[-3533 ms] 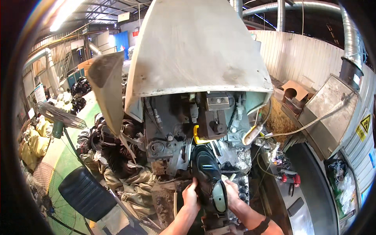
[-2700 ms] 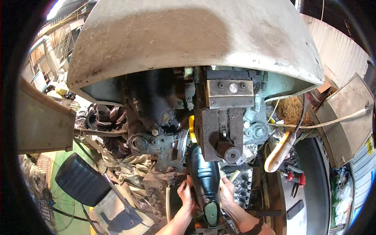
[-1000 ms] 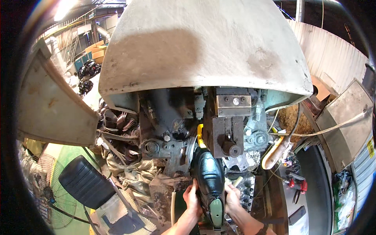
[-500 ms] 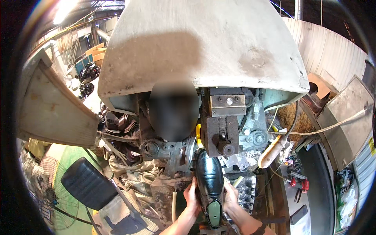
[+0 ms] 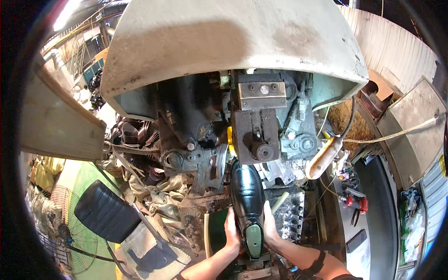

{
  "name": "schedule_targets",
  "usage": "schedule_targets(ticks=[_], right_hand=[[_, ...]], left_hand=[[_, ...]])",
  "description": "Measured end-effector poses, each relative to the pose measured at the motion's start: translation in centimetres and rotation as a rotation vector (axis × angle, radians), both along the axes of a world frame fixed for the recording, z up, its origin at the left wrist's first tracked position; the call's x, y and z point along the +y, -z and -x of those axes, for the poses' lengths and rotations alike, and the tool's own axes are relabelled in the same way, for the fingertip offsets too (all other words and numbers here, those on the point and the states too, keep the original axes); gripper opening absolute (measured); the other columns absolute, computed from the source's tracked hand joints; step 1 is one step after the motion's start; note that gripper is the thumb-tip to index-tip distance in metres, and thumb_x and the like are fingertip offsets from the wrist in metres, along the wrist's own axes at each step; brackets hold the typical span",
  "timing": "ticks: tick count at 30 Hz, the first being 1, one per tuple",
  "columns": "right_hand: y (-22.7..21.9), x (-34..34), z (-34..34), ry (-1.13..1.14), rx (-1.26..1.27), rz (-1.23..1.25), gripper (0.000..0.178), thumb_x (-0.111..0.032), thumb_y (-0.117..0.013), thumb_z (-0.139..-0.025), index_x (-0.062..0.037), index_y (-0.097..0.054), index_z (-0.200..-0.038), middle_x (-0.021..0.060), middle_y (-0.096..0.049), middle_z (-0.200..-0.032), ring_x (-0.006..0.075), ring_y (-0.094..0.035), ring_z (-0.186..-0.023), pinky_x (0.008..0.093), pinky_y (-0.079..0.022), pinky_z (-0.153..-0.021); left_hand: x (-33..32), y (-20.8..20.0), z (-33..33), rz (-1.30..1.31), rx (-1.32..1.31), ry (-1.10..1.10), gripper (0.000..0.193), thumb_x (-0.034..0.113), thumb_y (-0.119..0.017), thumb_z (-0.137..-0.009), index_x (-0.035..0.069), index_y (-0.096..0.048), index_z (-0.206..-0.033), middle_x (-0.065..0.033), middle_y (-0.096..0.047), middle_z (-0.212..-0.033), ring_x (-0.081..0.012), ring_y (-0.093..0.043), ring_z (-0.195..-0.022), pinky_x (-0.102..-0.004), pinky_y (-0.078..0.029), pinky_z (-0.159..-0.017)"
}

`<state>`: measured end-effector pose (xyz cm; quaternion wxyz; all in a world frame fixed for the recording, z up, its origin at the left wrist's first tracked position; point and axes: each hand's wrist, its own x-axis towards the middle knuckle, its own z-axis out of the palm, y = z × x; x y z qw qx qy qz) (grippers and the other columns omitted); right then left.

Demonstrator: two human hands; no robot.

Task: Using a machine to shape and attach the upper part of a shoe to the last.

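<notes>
A glossy black shoe upper (image 5: pixel 246 191) is stretched over a green shoe last (image 5: pixel 254 239). Its toe points away from me, just below the machine's dark steel block (image 5: pixel 255 135), and the heel end is toward me. My left hand (image 5: pixel 232 233) is pressed along the left side of the shoe near the heel. Along the opposite side lies my right hand (image 5: pixel 270 228), so the shoe is held between both palms. Several of the fingers are hidden behind the shoe's sides.
A big pale hood (image 5: pixel 233 42) covers the machine's top. A wooden-handled tool (image 5: pixel 325 158) hangs on a cable at right. Beyond it are a red tool (image 5: pixel 358 203) and a phone (image 5: pixel 356 240) on a ledge. At left stand a black chair (image 5: pixel 106 207) and a fan (image 5: pixel 70 224).
The view has shifted, so the machine sits higher in the picture. Both hands stay on the shoe, and their fingers now look straighter along its sides.
</notes>
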<state>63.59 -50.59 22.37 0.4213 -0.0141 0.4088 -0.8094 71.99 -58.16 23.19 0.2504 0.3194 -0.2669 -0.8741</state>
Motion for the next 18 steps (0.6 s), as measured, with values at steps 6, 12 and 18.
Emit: schedule_targets(ticks=[6, 12, 18], right_hand=[[1.5, 1.5, -0.2, 0.029, 0.273, -0.189, 0.053, -0.04, -0.033, -0.109, 0.0045, -0.058, -0.125, 0.007, -0.064, -0.115, 0.0136, -0.057, -0.102, 0.029, -0.044, -0.094], [2.0, 1.3, 0.1, 0.021, 0.364, -0.133, 0.053, -0.039, -0.034, -0.109, 0.0046, -0.058, -0.126, 0.0062, -0.064, -0.117, 0.0133, -0.056, -0.103, 0.0279, -0.043, -0.095], [1.8, 0.8, 0.4, 0.079, 0.213, -0.032, 0.058, -0.049, -0.036, -0.107, 0.0, -0.058, -0.13, 0.0032, -0.065, -0.114, 0.0132, -0.058, -0.102, 0.028, -0.044, -0.096]], left_hand=[[0.4, 1.9, -0.4, 0.43, -0.02, -0.091, 0.041, 0.037, -0.041, -0.107, 0.002, -0.063, -0.112, -0.0062, -0.067, -0.1, -0.0138, -0.062, -0.086, -0.0313, -0.05, -0.08], [-0.4, 4.9, -0.4, 0.532, -0.024, -0.116, 0.043, 0.031, -0.043, -0.107, -0.006, -0.061, -0.118, -0.0092, -0.067, -0.103, -0.015, -0.058, -0.09, -0.0306, -0.047, -0.085], [0.1, 2.7, 0.9, 0.467, -0.001, -0.157, 0.041, 0.034, -0.047, -0.106, -0.004, -0.064, -0.106, -0.0068, -0.064, -0.094, -0.0135, -0.054, -0.083, -0.0283, -0.045, -0.078]])
